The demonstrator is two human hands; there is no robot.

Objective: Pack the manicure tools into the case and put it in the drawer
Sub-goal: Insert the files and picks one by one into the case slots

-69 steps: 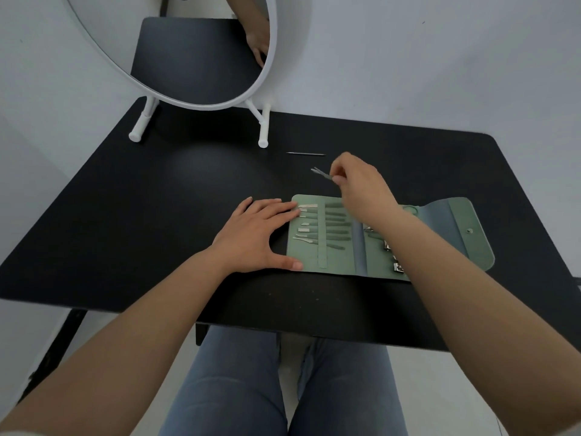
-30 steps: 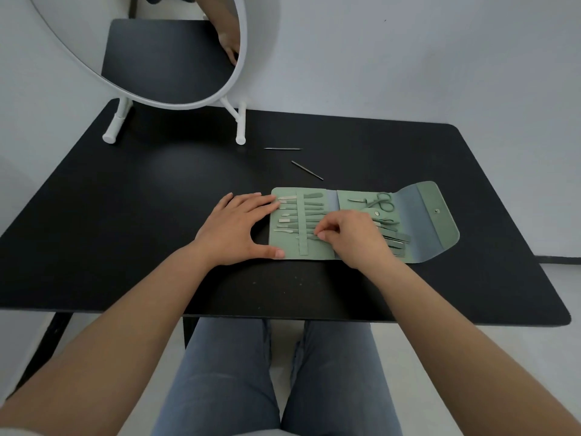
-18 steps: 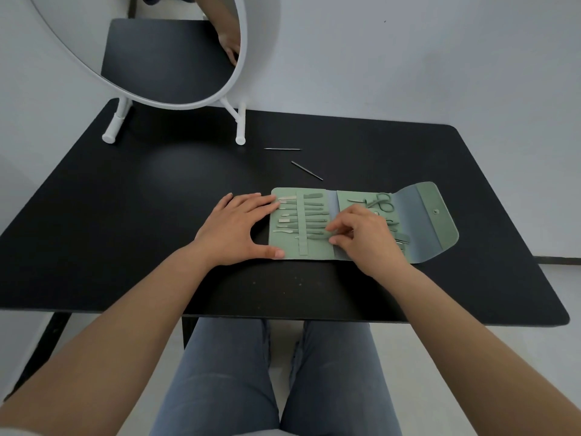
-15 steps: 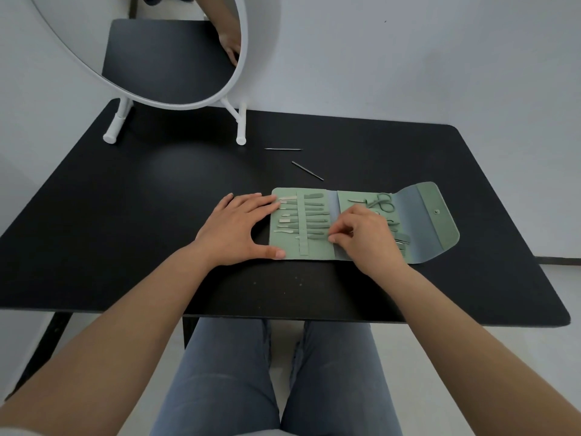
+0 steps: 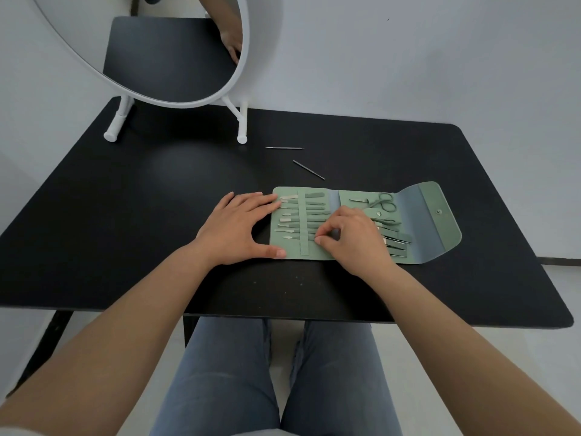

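Note:
An open green manicure case (image 5: 440, 228) lies flat on the black table (image 5: 125, 234), its snap flap spread to the right. Several small tools sit under its vertical strap (image 5: 304, 228), and scissors (image 5: 384, 201) rest in the right half. My left hand (image 5: 234, 229) lies flat on the table, its fingertips and thumb on the case's left edge. My right hand (image 5: 352, 239) rests over the case's middle, thumb and forefinger pinched on the handle of the lowest tool (image 5: 290, 237). Two thin metal tools lie loose behind the case: one (image 5: 284, 148) farther back, one (image 5: 308, 169) nearer.
A round white-framed mirror (image 5: 239, 89) stands on two white legs at the table's back left. A white wall runs close behind the table. My knees in jeans (image 5: 239, 372) are under the front edge. No drawer is in view.
My right hand set down the thin tool it held behind the case, came down onto the case, and now pinches the lowest tool. My left hand has stayed in place.

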